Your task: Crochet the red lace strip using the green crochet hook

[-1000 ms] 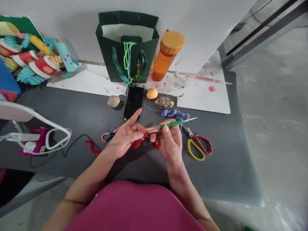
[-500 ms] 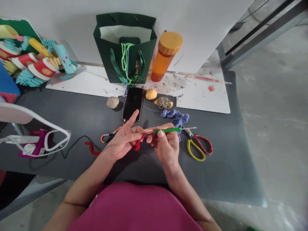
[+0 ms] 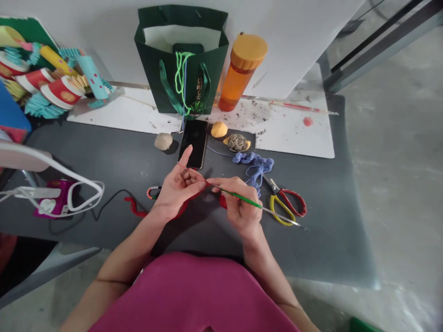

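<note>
My left hand pinches a thin red yarn between its fingers, with the index finger raised over a black smartphone. My right hand grips a green-handled crochet hook, whose metal shaft slants down to the right above the scissors. The hook's tip meets the yarn between my hands. A red crocheted strip lies partly hidden under my right hand, and its other end trails out to the left past my left wrist.
Yellow-and-red-handled scissors and a blue crocheted piece lie to the right on the dark grey mat. Behind stand a green paper bag and an orange bottle. A white cable lies at left.
The crochet hook has swung from pointing right to slanting down-right. My hands have moved slightly apart, and the red yarn now stretches between them.
</note>
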{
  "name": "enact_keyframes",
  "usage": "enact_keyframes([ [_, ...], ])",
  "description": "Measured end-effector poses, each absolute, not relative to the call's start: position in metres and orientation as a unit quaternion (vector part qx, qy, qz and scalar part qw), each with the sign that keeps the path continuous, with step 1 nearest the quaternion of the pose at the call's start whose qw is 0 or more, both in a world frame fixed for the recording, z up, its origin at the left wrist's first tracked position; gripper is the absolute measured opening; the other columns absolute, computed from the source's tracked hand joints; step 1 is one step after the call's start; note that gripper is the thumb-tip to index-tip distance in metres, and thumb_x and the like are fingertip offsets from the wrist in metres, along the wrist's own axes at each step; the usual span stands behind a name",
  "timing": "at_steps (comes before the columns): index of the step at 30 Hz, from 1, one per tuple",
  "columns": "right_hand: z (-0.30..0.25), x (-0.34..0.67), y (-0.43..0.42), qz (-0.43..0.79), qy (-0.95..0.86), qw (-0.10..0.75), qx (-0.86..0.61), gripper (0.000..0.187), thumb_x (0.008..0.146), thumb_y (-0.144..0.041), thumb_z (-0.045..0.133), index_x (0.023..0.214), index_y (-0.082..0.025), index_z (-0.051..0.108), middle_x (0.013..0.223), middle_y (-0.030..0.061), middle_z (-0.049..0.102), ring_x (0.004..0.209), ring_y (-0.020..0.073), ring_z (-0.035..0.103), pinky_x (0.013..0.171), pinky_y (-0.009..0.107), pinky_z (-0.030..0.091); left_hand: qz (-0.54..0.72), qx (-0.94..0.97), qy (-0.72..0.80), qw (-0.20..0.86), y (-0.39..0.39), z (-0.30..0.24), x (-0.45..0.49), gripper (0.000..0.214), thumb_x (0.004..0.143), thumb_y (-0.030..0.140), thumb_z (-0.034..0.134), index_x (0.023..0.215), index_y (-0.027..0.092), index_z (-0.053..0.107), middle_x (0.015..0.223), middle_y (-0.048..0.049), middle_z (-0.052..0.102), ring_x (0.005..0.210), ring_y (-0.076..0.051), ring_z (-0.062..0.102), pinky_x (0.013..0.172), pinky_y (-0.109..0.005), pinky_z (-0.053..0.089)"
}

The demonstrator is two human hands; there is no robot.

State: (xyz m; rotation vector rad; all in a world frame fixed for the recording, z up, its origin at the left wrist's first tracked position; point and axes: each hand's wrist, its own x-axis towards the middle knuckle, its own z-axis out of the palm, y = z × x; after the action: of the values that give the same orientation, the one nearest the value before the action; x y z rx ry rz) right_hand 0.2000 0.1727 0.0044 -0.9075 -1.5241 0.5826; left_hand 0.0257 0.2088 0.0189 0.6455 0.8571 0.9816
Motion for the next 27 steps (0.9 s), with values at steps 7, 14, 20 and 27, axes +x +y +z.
enact_keyframes([
  [7, 0.003, 0.194, 0.172, 0.137, -0.684, 0.585, -0.414, 0.032, 0.094, -0.014, 0.075, 0.117, -0.037, 0.077, 0.109, 0.0025, 0.088, 0.086, 0.0233, 0.084, 0.068, 0.041, 0.067, 0.404, 0.196, 0.352, 0.821, 0.204, 0.022, 0.027, 0.119, 0.071, 0.018, 0.097, 0.170, 0.028, 0.032, 0.075, 0.0093, 0.070, 0.063, -0.006, 0.060, 0.059, -0.017, 0.047],
  [14, -0.004, 0.185, 0.160, 0.255, -0.565, 0.643, -0.449, 0.022, 0.099, -0.018, 0.069, 0.114, -0.033, 0.074, 0.104, 0.0022, 0.088, 0.083, 0.0228, 0.084, 0.066, 0.039, 0.067, 0.350, 0.124, 0.337, 0.865, 0.202, 0.017, 0.024, 0.105, 0.071, 0.017, 0.097, 0.163, 0.026, 0.047, 0.078, 0.0075, 0.071, 0.068, -0.007, 0.066, 0.067, -0.019, 0.053],
  [20, -0.006, 0.185, 0.157, 0.328, -0.447, 0.653, -0.516, 0.005, 0.103, -0.036, 0.067, 0.105, -0.032, 0.064, 0.086, 0.0005, 0.083, 0.055, 0.0180, 0.073, 0.049, 0.033, 0.058, 0.354, 0.155, 0.338, 0.858, 0.205, 0.015, 0.022, 0.106, 0.072, 0.018, 0.096, 0.164, 0.026, 0.046, 0.085, 0.0036, 0.075, 0.070, -0.008, 0.064, 0.070, -0.020, 0.051],
  [27, 0.005, 0.183, 0.169, 0.497, -0.363, 0.630, -0.473, 0.024, 0.100, -0.054, 0.067, 0.097, -0.032, 0.060, 0.067, -0.0035, 0.075, 0.048, 0.0183, 0.069, 0.040, 0.029, 0.046, 0.365, 0.198, 0.302, 0.858, 0.204, 0.018, 0.026, 0.078, 0.073, 0.018, 0.093, 0.146, 0.026, 0.066, 0.079, 0.0051, 0.073, 0.071, -0.011, 0.066, 0.070, -0.025, 0.049],
])
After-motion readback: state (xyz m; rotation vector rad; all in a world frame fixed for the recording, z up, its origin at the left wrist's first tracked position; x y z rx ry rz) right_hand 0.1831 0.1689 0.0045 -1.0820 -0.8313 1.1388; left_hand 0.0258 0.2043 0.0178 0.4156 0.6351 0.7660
